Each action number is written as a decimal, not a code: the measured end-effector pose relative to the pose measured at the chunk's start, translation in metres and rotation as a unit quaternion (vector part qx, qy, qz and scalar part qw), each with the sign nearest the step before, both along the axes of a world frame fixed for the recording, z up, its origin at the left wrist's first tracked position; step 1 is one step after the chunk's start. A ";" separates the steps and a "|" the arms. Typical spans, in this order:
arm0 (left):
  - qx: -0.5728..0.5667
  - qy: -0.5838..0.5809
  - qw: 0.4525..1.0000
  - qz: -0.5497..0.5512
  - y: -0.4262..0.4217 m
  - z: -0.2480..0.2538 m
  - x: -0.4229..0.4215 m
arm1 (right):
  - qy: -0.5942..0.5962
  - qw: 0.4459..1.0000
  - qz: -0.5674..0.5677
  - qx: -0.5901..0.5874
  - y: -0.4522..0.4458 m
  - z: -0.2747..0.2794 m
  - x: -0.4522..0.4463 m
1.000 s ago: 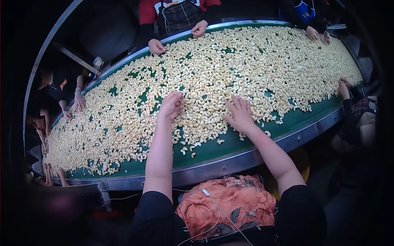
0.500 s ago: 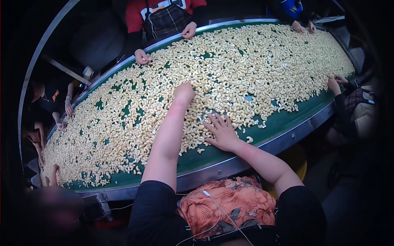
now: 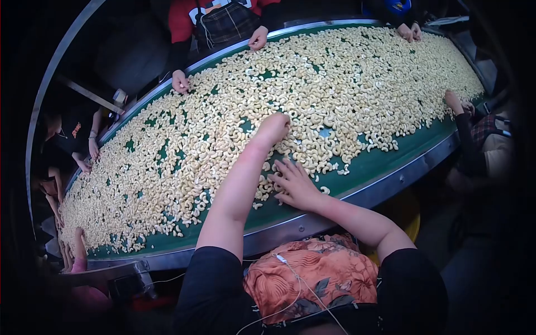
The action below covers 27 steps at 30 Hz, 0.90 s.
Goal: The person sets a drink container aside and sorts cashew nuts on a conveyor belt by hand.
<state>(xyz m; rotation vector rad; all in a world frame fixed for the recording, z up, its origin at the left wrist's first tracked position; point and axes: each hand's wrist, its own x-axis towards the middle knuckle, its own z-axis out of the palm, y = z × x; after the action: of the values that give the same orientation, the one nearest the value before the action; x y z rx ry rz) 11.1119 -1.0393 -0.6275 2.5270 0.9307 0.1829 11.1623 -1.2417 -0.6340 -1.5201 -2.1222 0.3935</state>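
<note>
Pale cashew nuts [image 3: 335, 84] lie in a thick, uneven layer over a green conveyor belt [image 3: 385, 164]. My left hand [image 3: 273, 128] is over the middle of the layer, its fingers curled downward and pinched together at the nuts. Whatever is between those fingertips is hidden. Closer to me, my right hand [image 3: 298, 187] lies low over the near edge of the nuts. Its fingers are spread and rest among a few cashews, with bare green belt around them.
A metal rail [image 3: 363, 198] borders the belt on my side. Across from me, a person in red [image 3: 181, 25] has both hands at the nuts. Other people's hands work at the left end and the right end. A yellow container [image 3: 410, 215] stands below the rail at right.
My left hand has moved right across the nuts, and my right hand slightly left. The nuts have shifted a little to the left. The opposite person's hand at left has also moved left.
</note>
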 end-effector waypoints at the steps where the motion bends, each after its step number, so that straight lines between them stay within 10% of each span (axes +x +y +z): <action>1: 0.018 0.024 1.000 -0.008 -0.001 0.000 0.004 | 0.039 0.999 -0.015 0.032 -0.001 0.002 0.009; 7: 0.117 0.089 0.989 -0.021 -0.009 -0.006 0.013 | 0.072 0.986 -0.152 0.023 0.021 0.006 0.065; 11: -0.168 -0.023 0.984 0.048 -0.010 0.011 0.006 | -0.039 0.993 -0.110 0.030 0.030 -0.007 0.070; 14: -0.503 -0.314 0.787 0.171 -0.028 0.020 -0.005 | -0.047 0.994 -0.094 -0.012 0.032 -0.003 0.070; 17: -0.541 -0.303 0.771 0.142 -0.043 0.026 0.005 | -0.016 0.997 -0.078 -0.013 0.032 -0.002 0.073; 20: -0.455 -0.238 0.851 0.110 -0.059 0.021 0.033 | 0.266 0.914 -0.032 -0.306 0.023 0.013 0.094; 21: -0.351 -0.166 0.914 0.121 -0.067 0.017 0.040 | 0.510 0.746 -0.048 -0.425 0.019 0.000 0.102; 24: -0.191 -0.128 0.965 0.123 -0.087 0.001 0.051 | 0.718 0.549 -0.069 -0.422 -0.002 0.015 0.141; 27: -0.109 -0.181 0.969 0.125 -0.092 -0.015 0.051 | 0.680 0.625 -0.133 -0.359 0.018 0.005 0.194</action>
<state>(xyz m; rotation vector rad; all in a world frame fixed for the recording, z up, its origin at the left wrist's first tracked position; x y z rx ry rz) 11.1633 -1.1317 -0.6429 2.0768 1.0487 0.5653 11.3568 -1.2240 -0.6289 -1.0702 -0.4621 1.7295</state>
